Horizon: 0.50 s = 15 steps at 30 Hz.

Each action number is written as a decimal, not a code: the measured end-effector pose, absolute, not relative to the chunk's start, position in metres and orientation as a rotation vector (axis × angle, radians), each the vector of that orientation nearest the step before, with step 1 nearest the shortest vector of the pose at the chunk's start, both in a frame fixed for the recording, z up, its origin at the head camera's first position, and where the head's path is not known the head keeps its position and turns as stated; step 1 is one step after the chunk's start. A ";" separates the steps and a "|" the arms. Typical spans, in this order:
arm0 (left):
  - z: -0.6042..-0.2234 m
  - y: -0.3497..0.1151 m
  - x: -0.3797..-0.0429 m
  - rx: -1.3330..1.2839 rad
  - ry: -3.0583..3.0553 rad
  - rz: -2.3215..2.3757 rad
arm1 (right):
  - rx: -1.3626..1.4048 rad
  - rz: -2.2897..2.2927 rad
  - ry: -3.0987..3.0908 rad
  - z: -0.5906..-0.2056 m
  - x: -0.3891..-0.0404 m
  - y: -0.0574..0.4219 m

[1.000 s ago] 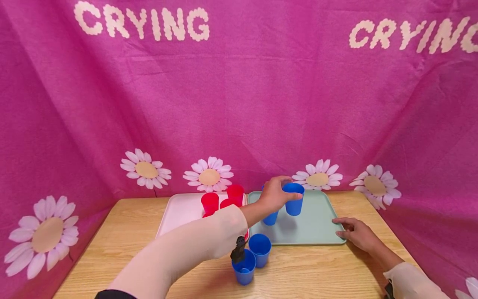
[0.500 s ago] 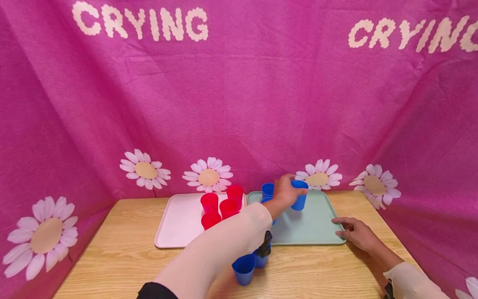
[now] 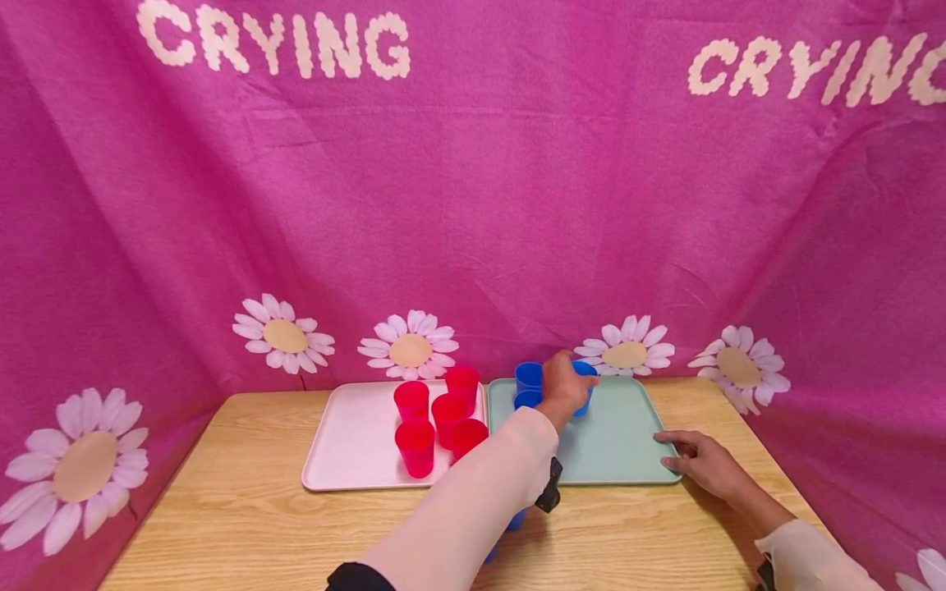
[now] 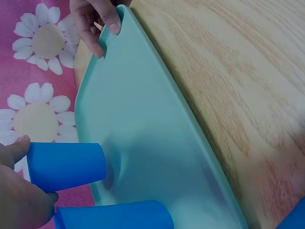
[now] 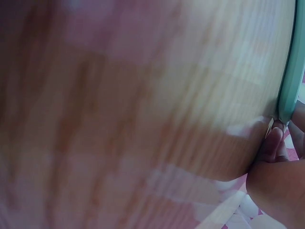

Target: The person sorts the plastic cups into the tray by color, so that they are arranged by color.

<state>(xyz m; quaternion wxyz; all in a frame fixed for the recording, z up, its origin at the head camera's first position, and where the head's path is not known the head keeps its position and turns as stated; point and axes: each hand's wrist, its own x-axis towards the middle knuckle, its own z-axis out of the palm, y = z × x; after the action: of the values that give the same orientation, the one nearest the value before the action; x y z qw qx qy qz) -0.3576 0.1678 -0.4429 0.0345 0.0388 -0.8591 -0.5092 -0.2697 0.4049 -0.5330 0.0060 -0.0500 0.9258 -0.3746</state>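
Observation:
My left hand [image 3: 565,382] grips a blue plastic cup [image 3: 585,386] by its rim, at the back of the green tray [image 3: 621,443]. In the left wrist view the base of this cup [image 4: 66,164] is close to the tray, beside its shadow. Two more blue cups [image 3: 528,375] stand just left of that hand, partly hidden by it. At the tray's right edge my right hand [image 3: 705,464] holds the rim. Its thumb and a finger reach over the rim in the left wrist view, while other fingers curl by the tray's edge.
A pink tray [image 3: 355,443] bearing several red cups [image 3: 416,450] adjoins the green one on the left. In front, blue cups [image 3: 517,519] are mostly hidden behind the left sleeve. A pink curtain [image 3: 473,205] hangs behind the wooden table [image 3: 244,492].
My left hand has carried the blue cup back and lowered it close to the tray. The left forearm has swung right, uncovering red cups and hiding the front blue cups. The right hand stays put.

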 end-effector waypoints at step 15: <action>-0.447 0.172 -0.354 0.006 -2.772 -1.251 | -0.143 -1.165 2.903 -0.532 -0.269 0.402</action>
<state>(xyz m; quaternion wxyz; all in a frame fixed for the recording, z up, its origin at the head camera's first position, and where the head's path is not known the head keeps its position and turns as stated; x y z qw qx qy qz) -0.3544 0.1722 -0.4465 0.0502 0.0020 -0.9103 -0.4110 -0.2689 0.4023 -0.5323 0.0050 -0.0456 0.9271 -0.3719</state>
